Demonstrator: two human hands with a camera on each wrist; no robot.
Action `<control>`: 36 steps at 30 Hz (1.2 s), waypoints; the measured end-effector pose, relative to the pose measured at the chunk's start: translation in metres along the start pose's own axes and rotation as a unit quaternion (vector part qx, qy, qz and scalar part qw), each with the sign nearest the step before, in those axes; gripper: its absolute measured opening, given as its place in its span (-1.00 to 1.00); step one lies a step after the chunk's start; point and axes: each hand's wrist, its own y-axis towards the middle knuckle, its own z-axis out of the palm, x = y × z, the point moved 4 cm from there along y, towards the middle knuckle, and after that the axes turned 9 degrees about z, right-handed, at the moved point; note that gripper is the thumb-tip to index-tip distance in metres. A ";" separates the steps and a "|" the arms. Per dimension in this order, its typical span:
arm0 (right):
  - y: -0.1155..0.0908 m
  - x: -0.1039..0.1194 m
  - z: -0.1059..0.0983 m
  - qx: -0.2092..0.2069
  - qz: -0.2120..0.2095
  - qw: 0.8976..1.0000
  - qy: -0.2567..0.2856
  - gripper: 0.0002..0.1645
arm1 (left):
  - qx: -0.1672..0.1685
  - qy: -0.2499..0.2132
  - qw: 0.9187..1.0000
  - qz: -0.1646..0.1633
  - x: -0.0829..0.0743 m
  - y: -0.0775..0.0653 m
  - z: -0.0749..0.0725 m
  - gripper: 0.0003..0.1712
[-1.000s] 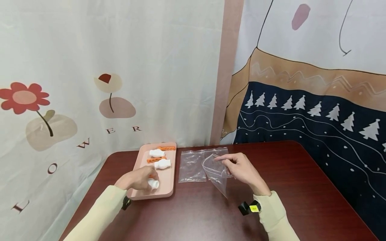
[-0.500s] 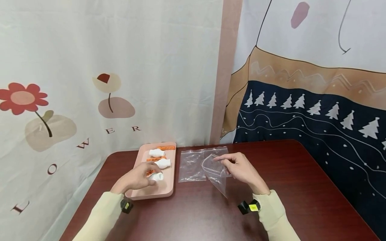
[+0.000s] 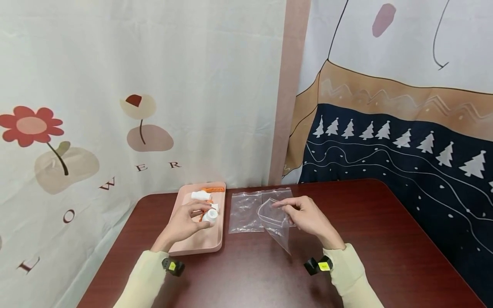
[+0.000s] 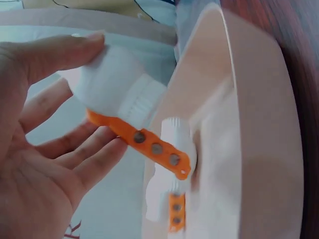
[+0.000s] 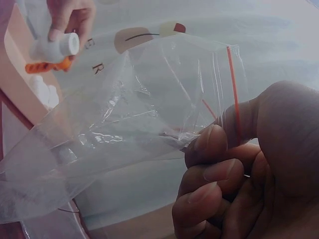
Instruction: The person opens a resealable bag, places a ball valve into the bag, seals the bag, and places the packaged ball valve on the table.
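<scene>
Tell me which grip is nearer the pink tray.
Left. The left grip holds a white bottle above the pink tray; the right grip is off to the tray's right, holding a clear bag, with a flat bag lying between.

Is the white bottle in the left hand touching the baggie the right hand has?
Apart. In the head view, the tray's rim and a flat bag show in the gap between the white bottle and the held bag.
</scene>
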 end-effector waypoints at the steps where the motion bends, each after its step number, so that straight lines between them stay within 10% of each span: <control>1: 0.000 0.000 0.000 0.000 0.000 1.000 -0.001 -0.68 | -0.010 -0.013 1.000 -0.001 -0.001 0.001 0.002 -0.56; 14: 0.002 -0.001 0.003 0.000 0.005 1.000 -0.006 -0.68 | -0.089 -0.159 0.983 0.016 -0.022 0.016 0.020 -0.48; 28: 0.003 -0.004 0.006 0.002 0.004 1.000 -0.008 -0.66 | -0.147 -0.229 0.959 0.081 -0.089 0.030 0.037 -0.46; 36: 0.006 -0.005 0.008 0.001 0.012 1.000 -0.014 -0.64 | -0.163 -0.294 0.931 0.140 -0.125 0.038 0.042 -0.45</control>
